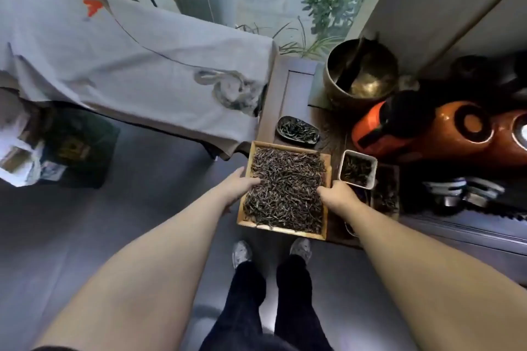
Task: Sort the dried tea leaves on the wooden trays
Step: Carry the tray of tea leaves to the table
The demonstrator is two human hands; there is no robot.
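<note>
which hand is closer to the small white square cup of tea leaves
Right. The right hand grips the wooden tray's right edge, just below the white cup. The left hand is across the tray, on its left edge.

A shallow square wooden tray [325, 209] of pale wood is shown resting on a dark bench [333, 139], its near edge projecting past the bench edge. The tray is filled nearly rim to rim with dried tea leaves [285, 191], dark brown, thin and twisted, spread in a loose, even layer. A few lighter strands are seen scattered among the darker ones.
</note>
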